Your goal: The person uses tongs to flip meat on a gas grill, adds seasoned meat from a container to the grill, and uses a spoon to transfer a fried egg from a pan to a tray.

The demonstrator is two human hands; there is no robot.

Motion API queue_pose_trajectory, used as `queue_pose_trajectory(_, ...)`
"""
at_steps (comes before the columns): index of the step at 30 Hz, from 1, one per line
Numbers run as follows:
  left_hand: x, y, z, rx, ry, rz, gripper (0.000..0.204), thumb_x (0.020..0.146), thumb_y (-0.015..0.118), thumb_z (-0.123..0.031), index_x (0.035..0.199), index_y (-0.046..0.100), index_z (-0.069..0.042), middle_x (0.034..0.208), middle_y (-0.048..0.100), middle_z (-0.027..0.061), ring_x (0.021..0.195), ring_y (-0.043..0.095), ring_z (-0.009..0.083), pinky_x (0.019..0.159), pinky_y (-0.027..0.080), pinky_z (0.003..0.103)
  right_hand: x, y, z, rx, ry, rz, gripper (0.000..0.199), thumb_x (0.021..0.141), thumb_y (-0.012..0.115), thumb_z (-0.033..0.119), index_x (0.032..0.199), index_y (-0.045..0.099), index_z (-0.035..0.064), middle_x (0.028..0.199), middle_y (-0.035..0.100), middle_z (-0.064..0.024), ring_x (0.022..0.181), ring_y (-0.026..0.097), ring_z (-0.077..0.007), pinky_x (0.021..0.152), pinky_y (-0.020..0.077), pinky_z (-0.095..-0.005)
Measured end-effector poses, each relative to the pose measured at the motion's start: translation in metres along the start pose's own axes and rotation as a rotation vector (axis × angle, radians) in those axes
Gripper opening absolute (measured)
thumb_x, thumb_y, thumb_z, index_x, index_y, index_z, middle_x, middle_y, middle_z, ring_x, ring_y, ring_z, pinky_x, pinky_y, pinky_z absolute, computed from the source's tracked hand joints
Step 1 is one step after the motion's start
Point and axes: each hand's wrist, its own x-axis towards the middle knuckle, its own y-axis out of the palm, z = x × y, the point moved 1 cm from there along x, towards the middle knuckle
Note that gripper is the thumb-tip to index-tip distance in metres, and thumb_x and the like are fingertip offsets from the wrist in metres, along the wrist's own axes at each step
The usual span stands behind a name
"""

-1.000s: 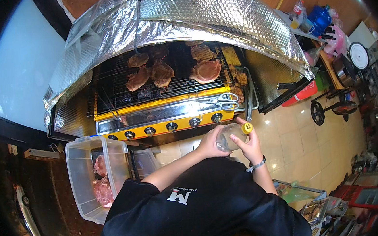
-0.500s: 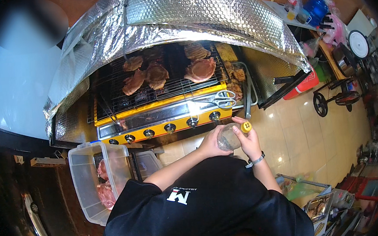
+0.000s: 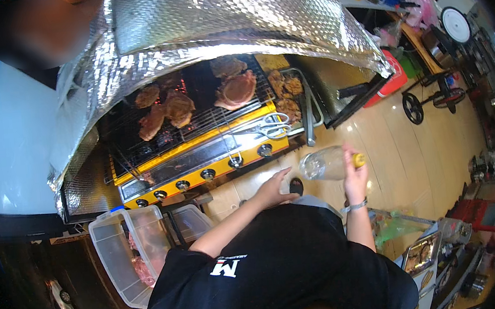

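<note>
ok so my tally from the remote end: two hands, one clear bottle, one pair of scissors by the right front corner of the grill, six knobs along its front edge, five meat slabs I can make out, back edge's too dark tbh

Left hand extended, right hand — seemingly — curled
</note>
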Motion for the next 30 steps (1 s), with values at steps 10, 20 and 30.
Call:
queue_pose_trajectory(10, -0.056, 0.009, 0.065, 0.025, -0.609, 0.037, 0.077, 0.073, 0.067, -0.054, 0.125, 0.049, 0.001, 0.122, 0.054, 0.0230, 0.111, 0.055, 0.0327, 0.093, 0.043, 0.038, 0.161, -0.108, -0.027, -0.005, -0.317, -0.504, 0.023, 0.090, 0.060, 0.020, 0.101, 0.058, -0.0005, 0.101, 0.062, -0.0076, 0.096, 0.056, -0.0131, 0.089, 0.0431, -0.0278)
queue_pose_trajectory(20, -0.021, 0.025, 0.020, 0.125, -0.640, -0.251, 0.070, 0.077, 0.066, -0.048, 0.126, 0.048, -0.001, 0.118, 0.056, 0.0232, 0.108, 0.057, 0.0315, 0.091, 0.045, 0.036, 0.345, -0.036, -0.086, -0.173, -0.530, 0.090, 0.022, 0.090, 0.051, 0.014, 0.105, 0.058, -0.0005, 0.097, 0.061, -0.0035, 0.085, 0.057, -0.0125, 0.077, 0.0463, -0.0263)
queue_pose_trajectory(30, -0.037, 0.070, 0.024, -0.130, -0.742, -0.420, 0.062, 0.077, 0.070, -0.042, 0.119, 0.052, 0.000, 0.111, 0.060, 0.0209, 0.104, 0.059, 0.0313, 0.090, 0.045, 0.036, 0.387, -0.056, -0.237, 0.315, -0.041, 0.098, 0.041, 0.095, 0.037, 0.035, 0.114, 0.054, 0.0031, 0.105, 0.059, -0.0076, 0.084, 0.059, -0.0201, 0.075, 0.0489, -0.0306)
